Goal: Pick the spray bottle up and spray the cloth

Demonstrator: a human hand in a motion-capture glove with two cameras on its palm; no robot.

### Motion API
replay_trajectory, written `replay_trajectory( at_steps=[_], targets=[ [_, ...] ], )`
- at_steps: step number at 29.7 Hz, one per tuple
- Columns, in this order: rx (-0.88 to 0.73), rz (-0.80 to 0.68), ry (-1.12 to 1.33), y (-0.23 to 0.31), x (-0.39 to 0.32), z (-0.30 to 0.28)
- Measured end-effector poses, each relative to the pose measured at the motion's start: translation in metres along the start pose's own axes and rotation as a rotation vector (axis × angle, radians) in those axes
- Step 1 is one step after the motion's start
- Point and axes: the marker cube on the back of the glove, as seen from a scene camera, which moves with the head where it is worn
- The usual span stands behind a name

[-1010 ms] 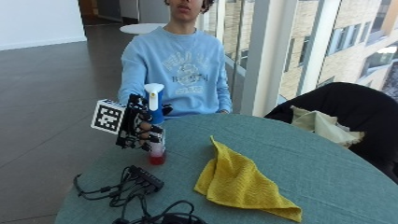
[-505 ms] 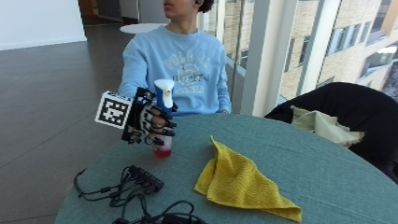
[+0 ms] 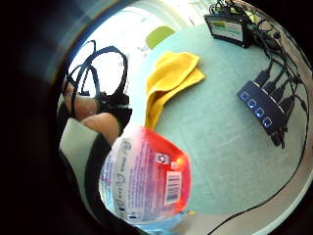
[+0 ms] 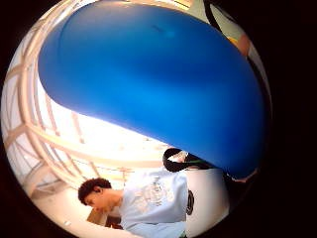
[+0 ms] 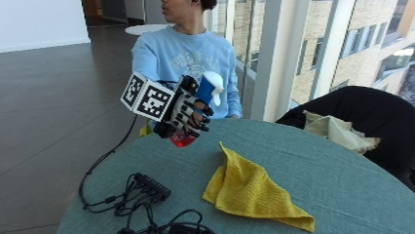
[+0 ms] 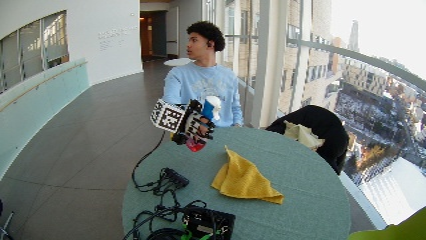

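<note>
Fingers (image 5: 195, 114) of the gloved right hand (image 5: 185, 111) are curled round the spray bottle (image 5: 198, 105), grasping it about the neck, just under its white nozzle and blue trigger head. From where I stand the bottle hangs clear above the near edge of the round bench (image 5: 337, 185), its red lower part showing below the glove.

Outward from the hand, the yellow cloth (image 5: 250, 192) lies crumpled on the bench, near the bottle and apart from it. On the other side of the cloth a black hub (image 5: 152, 185) sits with its cables (image 5: 113, 202) trailing over the bench edge.

One palm view shows what the outside view hides: the bottle's underside and its label with a barcode (image 3: 172, 188), seen close to the palm, with the cloth (image 3: 171, 81) and the hub (image 3: 261, 107) lying on the bench beyond it. The other palm view is almost filled by the blue trigger head (image 4: 158, 84), pressed close to the camera; behind it only windows and the person's pale blue sweater (image 4: 156, 201) are seen.

As for the pose, the arm is raised and bent, the back of the hand turned outward, the bottle held roughly upright with the nozzle pointing toward the windows. A dark chair (image 5: 363, 112) with a pale cloth (image 5: 337, 131) draped on it stands beyond the bench.
</note>
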Motion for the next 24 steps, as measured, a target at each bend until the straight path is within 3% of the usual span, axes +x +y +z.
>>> replay_trajectory(
  at_steps=[11, 24],
  targets=[
    [-0.164, 0.115, 0.039, -0.021, -0.001, 0.031],
    [-0.23, 0.214, 0.104, -0.025, 0.009, 0.037]
  ],
)
